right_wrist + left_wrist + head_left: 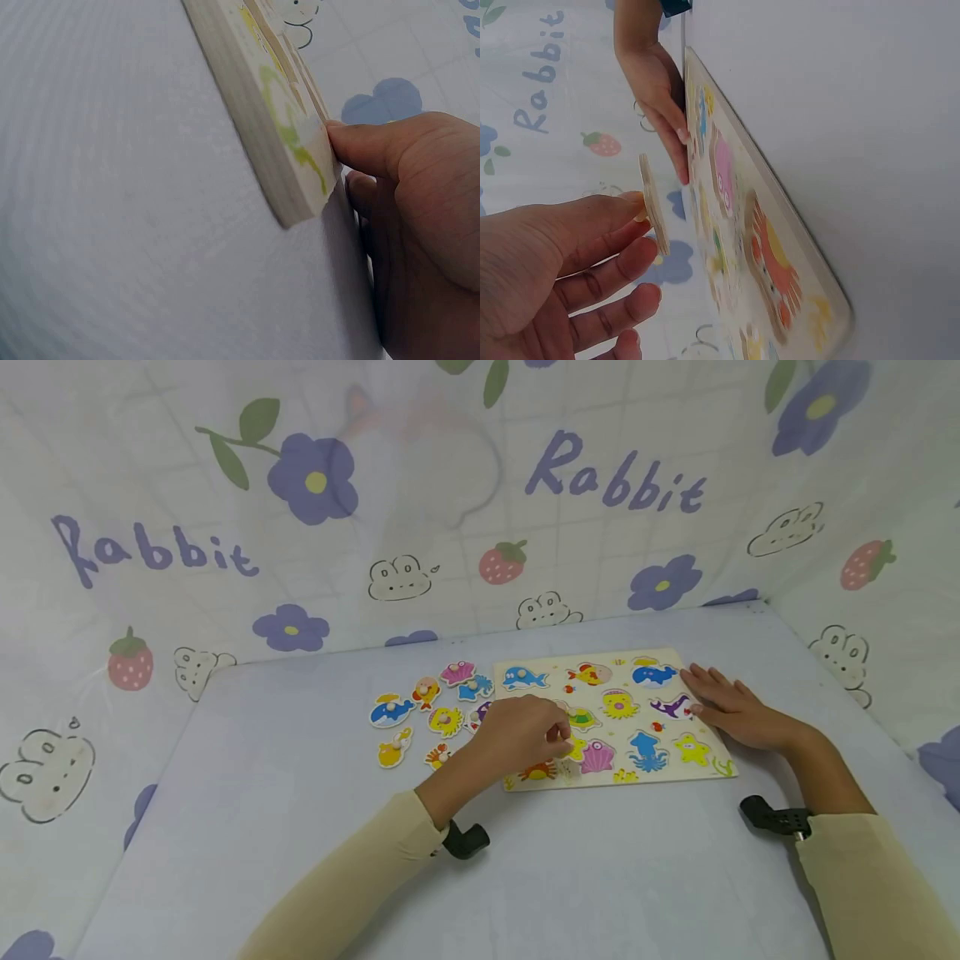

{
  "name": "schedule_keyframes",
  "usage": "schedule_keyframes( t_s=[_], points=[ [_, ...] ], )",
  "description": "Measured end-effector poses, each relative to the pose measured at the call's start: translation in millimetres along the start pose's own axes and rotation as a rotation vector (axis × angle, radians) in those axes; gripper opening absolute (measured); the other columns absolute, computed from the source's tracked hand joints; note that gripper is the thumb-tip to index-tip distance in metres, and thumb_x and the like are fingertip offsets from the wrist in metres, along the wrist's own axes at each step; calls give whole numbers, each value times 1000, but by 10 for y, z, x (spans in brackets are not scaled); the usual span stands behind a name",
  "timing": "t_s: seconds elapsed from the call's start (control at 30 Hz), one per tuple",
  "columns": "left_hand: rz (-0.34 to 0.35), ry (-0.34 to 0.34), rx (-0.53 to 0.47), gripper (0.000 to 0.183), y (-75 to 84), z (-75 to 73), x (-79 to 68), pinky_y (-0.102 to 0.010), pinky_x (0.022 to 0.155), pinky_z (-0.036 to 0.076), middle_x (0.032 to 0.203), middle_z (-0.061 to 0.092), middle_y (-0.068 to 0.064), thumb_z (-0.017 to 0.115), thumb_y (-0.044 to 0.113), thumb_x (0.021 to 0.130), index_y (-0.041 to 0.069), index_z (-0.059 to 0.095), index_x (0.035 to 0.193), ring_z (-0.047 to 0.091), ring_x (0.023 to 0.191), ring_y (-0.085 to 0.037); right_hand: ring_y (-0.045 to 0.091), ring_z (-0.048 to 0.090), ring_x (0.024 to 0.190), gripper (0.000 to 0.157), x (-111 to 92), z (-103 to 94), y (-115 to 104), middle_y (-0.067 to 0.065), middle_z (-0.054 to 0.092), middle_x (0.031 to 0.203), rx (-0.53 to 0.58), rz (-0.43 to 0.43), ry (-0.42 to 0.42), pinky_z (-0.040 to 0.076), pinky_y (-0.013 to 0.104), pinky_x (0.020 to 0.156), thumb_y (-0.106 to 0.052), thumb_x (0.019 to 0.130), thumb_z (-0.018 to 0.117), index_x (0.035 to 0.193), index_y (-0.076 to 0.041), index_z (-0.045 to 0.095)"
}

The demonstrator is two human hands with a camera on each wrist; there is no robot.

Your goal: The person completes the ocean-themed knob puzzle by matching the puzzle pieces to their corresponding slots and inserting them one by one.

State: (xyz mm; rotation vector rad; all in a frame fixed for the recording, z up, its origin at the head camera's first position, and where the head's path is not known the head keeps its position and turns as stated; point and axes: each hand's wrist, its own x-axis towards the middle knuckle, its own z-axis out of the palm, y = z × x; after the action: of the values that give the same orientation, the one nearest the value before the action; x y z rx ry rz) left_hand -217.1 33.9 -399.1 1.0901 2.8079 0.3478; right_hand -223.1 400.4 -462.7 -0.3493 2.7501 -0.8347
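- The left hand (517, 735) hangs over the left part of the puzzle board (558, 670), its grip clamped on a thin wooden piece (654, 206) between thumb and finger; the piece is clear of the board and edge-on in the left wrist view, so I cannot tell its picture
- The right hand (738, 710) rests at the board's right edge, thumb touching the top, other fingers extended, nothing clamped in this grip
- Likeliest trouble, I judge: the piece going down turned or over the wrong recess and jamming on a rim, since it is tilted steeply and the hand hides part of the board from the head view
- The pinch looks small, so a knock against the rim could twist the piece loose
- If the right hand's light touch gave way, a sideways push might slide the board over the surface (600, 877)
- The board is the only container: the far-left dolphin (534, 679) bears a knob (522, 673) and seems seated, while the crab recess (772, 262) near left and the pink shell recess (597, 757) to its right look unfilled
- Loose pieces such as the whale piece (391, 712), octopus piece (446, 722) and crab piece (437, 755) lie left of the board, close enough for the left forearm to disturb
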Motion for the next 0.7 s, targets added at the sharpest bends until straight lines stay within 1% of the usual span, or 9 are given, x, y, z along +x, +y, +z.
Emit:
schedule_keyframes(
  t_s=[0.2, 0.4, 0.5, 0.7],
  points=[
    [48, -3, -21, 21, 186, 93, 284, -21, 64, 42, 76, 59, 14, 76, 41, 91, 25, 77, 104, 53, 75, -5, 45, -16, 151, 67, -7, 15, -2, 22, -5, 167, 1, -3, 3, -17, 62, 115, -32, 109, 42, 162, -11, 8],
    [60, -1, -12, 16, 347, 202, 515, -20, 65, 42, 76, 59, 16, 75, 41, 92, 27, 76, 100, 53, 75, -3, 45, -16, 151, 67, -10, 7, 8, 22, -4, 167, 0, -4, 3, -17, 63, 114, -32, 109, 42, 162, -11, 8],
    [56, -4, 3, 16, 438, 239, 609, -20, 65, 41, 76, 59, 16, 74, 42, 92, 28, 76, 100, 52, 75, -2, 45, -16, 151, 68, -6, -1, -2, 22, -4, 167, 1, -1, -4, -17, 63, 114, -34, 108, 43, 162, -11, 9],
    [80, 5, 20, 18, 626, 285, 759, -16, 62, 41, 76, 59, 17, 73, 43, 93, 28, 76, 103, 52, 74, -1, 46, -17, 150, 68, 2, -14, -3, 22, -5, 167, -4, -1, -8, -18, 63, 114, -34, 109, 43, 162, -11, 8]
  ],
)
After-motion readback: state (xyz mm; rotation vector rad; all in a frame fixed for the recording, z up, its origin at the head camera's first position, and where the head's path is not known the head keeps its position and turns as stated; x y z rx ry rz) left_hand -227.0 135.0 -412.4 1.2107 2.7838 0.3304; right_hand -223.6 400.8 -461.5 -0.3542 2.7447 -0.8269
